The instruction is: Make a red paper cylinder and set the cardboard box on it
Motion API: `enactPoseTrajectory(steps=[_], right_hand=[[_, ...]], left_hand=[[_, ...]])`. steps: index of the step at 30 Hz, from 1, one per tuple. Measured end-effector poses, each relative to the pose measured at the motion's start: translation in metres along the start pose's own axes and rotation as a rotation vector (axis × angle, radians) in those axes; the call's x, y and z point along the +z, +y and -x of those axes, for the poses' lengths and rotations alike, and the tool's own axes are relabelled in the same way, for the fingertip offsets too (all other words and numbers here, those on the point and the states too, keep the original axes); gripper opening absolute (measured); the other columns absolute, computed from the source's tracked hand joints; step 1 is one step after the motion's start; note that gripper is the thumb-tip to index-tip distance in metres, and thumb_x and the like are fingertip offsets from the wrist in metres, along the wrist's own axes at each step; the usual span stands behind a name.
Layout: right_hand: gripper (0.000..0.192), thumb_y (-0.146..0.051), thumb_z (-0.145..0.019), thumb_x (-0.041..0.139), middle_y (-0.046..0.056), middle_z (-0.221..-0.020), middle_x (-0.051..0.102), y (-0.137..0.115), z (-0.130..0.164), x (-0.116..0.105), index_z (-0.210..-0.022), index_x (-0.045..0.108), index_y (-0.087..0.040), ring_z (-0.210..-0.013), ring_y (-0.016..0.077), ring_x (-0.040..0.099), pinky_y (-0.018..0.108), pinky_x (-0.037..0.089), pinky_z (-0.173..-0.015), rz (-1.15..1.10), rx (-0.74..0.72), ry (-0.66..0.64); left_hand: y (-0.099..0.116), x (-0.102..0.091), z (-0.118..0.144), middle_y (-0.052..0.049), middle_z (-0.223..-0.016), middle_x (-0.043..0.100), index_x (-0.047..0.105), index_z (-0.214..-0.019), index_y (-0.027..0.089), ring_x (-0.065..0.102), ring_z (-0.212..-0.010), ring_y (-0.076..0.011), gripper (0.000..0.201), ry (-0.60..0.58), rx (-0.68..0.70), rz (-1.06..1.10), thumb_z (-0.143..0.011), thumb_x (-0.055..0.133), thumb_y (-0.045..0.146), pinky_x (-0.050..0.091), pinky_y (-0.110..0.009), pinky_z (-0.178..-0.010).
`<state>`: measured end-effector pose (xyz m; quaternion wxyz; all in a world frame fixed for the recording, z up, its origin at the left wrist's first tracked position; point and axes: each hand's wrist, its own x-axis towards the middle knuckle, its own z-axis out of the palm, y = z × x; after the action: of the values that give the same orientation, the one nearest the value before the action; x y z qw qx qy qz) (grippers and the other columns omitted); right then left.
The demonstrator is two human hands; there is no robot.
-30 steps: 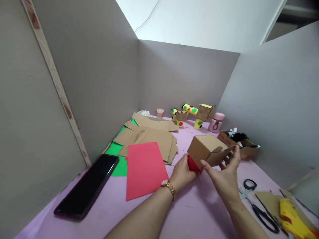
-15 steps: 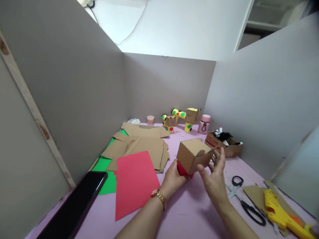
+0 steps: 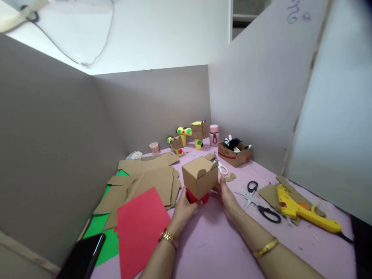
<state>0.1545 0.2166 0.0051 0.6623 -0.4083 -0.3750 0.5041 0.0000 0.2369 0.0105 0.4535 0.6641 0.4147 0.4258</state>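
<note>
Cardboard box (image 3: 200,177) sits between both hands — left hand (image 3: 186,205), right hand (image 3: 228,195) — fingers clamped on it.

Pink-covered bench (image 3: 221,240) is carrying everything. Red paper sheet (image 3: 139,228) is lying front-left, overlapping a green sheet (image 3: 101,236) and the stack of flat cardboard pieces (image 3: 145,180) behind it. Black phone (image 3: 81,259) is sitting at the near-left edge. Black-handled scissors (image 3: 261,205) are lying right of centre, with a yellow glue gun (image 3: 299,207) resting on a cardboard scrap beyond them. At the back: small paper cup (image 3: 154,147), yellow tube-and-cardboard figures (image 3: 186,135), pink bottle (image 3: 214,135), open carton of markers (image 3: 235,153). White-handled scissors (image 3: 222,167) are sitting mid-bench beside small cardboard offcuts (image 3: 231,177).
</note>
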Motion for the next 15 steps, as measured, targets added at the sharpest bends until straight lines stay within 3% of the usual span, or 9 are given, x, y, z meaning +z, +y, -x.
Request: enactPoseTrajectory(steps=[7,15], right_hand=[[0.050,-0.057,-0.091,0.038,0.009,-0.114,0.065,-0.0010,-0.0028,-0.0038,-0.115,0.058,-0.018,-0.102,0.0225,0.061,0.048,0.041,-0.093,-0.062,-0.010,-0.045],[0.033,-0.040,-0.091,0.051,0.008,-0.118,0.061,-0.0015,-0.0047,-0.0046,-0.114,0.057,-0.017,-0.101,0.0226,0.060,0.047,0.047,-0.088,-0.021,-0.055,-0.012]], left_hand=[[-0.0057,-0.0049,-0.0076,-0.012,-0.128,0.057,0.042,-0.127,0.015,0.052,-0.119,-0.0265,0.066,-0.123,0.034,-0.004,-0.068,0.070,0.023,0.039,-0.037,-0.100],[0.0026,-0.0005,-0.0060,-0.010,-0.128,0.056,0.044,-0.124,0.016,0.048,-0.121,-0.0262,0.061,-0.101,0.034,-0.062,-0.069,0.069,0.020,0.035,-0.038,-0.104]])
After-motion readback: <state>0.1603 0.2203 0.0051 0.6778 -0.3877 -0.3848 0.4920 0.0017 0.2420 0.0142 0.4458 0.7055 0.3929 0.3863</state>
